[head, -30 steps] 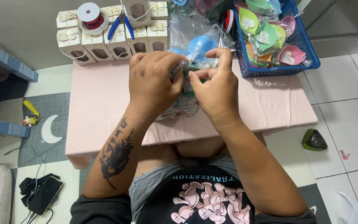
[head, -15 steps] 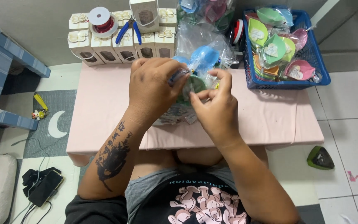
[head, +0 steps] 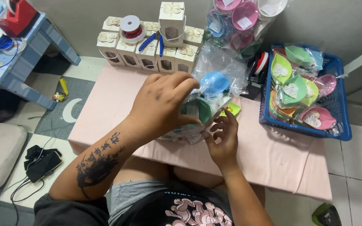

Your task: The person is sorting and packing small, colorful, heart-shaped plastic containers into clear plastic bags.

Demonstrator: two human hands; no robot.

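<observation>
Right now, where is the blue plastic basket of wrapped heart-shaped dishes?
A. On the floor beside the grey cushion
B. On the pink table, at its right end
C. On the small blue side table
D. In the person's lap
B: the blue plastic basket of wrapped dishes sits on the pink table at its right end, to the right of the right hand.

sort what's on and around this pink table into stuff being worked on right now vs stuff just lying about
In hand:
- clear plastic bag with the blue dish and green dish, left hand on top, right hand beneath

Lying about:
- blue basket of wrapped dishes
- small white boxes
- red wire spool
- blue pliers
- phone on the floor
</observation>
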